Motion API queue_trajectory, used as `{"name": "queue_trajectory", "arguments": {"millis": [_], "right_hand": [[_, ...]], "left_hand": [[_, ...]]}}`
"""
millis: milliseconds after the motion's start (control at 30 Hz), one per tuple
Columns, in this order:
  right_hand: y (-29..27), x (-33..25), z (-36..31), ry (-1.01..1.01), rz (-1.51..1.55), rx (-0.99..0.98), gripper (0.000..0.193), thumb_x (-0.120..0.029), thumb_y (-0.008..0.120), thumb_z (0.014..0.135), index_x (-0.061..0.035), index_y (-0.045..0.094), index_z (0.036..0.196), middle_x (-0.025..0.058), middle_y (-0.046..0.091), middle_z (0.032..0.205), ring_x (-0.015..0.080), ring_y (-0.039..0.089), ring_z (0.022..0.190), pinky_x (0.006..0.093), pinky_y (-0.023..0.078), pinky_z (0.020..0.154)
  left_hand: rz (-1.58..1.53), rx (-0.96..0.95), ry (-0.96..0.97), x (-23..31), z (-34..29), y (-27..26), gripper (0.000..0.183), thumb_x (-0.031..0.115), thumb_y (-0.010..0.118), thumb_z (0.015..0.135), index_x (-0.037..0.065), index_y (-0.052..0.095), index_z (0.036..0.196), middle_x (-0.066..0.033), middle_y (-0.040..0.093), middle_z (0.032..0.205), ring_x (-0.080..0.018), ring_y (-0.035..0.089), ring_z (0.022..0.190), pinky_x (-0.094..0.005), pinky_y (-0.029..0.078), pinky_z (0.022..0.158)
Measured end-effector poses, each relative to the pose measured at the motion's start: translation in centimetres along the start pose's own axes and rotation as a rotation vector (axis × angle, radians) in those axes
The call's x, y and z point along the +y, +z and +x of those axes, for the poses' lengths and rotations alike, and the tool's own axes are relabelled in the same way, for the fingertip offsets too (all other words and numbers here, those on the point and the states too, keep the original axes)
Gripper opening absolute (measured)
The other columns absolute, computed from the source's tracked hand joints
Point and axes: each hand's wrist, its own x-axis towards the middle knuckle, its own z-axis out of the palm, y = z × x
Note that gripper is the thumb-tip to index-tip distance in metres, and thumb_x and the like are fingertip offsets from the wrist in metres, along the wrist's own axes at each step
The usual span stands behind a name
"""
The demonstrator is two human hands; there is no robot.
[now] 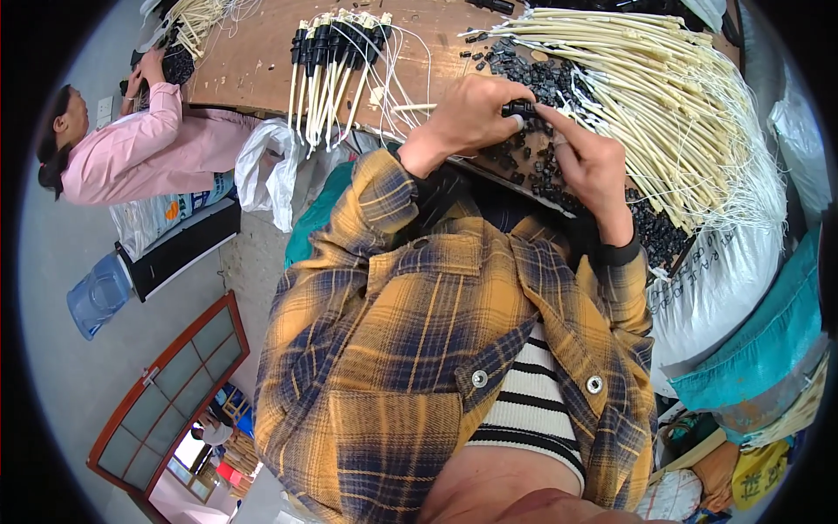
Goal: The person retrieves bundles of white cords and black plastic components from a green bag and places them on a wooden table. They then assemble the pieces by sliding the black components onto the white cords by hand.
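Near the table's front edge, both my hands meet at a small black plastic fitting (518, 108). My left hand (467, 113) pinches it between thumb and fingers, and a ring shows on one finger. A cream stick (413, 107) pokes out to the left behind that hand; whether it joins the fitting is hidden. My right hand (592, 162) reaches in from the right, with fingertips closed at the fitting's right end. Loose black fittings (546, 83) lie beneath and around both hands. Left of them rests a bunch of cream sticks with black fittings (336, 65) at their far ends.
A large heap of cream sticks with white strings (668, 113) covers the table's right side, beside a white woven sack (724, 284). At far left, a person in pink (157, 157) handles black parts. A white plastic bag (269, 166) hangs at the table edge (253, 74).
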Motion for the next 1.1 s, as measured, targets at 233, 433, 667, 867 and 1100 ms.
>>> {"name": "queue_trajectory", "arguments": {"millis": [233,433,667,867,1100], "right_hand": [[0.7,-1.0,1.4,0.281,0.037,0.050,0.008,-0.003,0.069,0.081,-0.0039,0.060,0.081,-0.0092,0.037,0.056,0.0024,0.031,0.051,0.0203,0.024,0.047],[3.1,-2.6,2.3,0.054,-0.193,0.111,0.015,-0.005,0.071,0.081,-0.0020,0.064,0.095,-0.0022,0.054,0.067,0.0050,0.043,0.055,0.0209,0.034,0.049],[2.3,-2.2,2.3,-0.186,-0.373,0.145,0.016,-0.006,0.068,0.082,-0.0031,0.067,0.097,0.0087,0.068,0.099,0.0197,0.065,0.080,0.0281,0.052,0.069],[1.6,-0.1,0.8,-0.084,-0.517,-0.062,0.020,-0.014,0.071,0.077,-0.0049,0.069,0.095,0.0100,0.067,0.097,0.0255,0.065,0.079,0.0330,0.050,0.067],[-4.5,-0.1,-1.5,0.150,-0.766,0.297,0.010,-0.017,0.072,0.078,-0.0112,0.071,0.086,0.0073,0.066,0.078,0.0237,0.063,0.063,0.0329,0.048,0.058]], "left_hand": [[0.359,0.020,0.159,2.3,-0.2,-0.4,0.023,0.007,0.065,0.070,0.013,0.066,0.092,-0.0029,0.061,0.068,-0.0209,0.062,0.059,-0.0325,0.048,0.049],[0.385,0.138,0.151,-0.9,-1.9,-1.1,0.018,0.008,0.066,0.073,0.013,0.068,0.089,-0.0031,0.065,0.071,-0.0188,0.062,0.059,-0.0300,0.049,0.051],[0.848,0.644,-0.208,-9.4,-4.6,-10.1,0.023,0.019,0.065,0.065,0.009,0.069,0.085,-0.0053,0.064,0.095,-0.0264,0.052,0.101,-0.0436,0.031,0.094],[0.282,0.438,-0.099,-4.4,0.9,-7.5,0.037,0.008,0.057,0.076,0.005,0.062,0.113,-0.0212,0.064,0.099,-0.0397,0.059,0.096,-0.0430,0.047,0.086],[0.137,0.108,-0.328,-10.5,9.5,-3.5,0.032,0.027,0.052,0.081,0.006,0.066,0.102,-0.0203,0.065,0.095,-0.0393,0.062,0.090,-0.0455,0.049,0.077]]}}
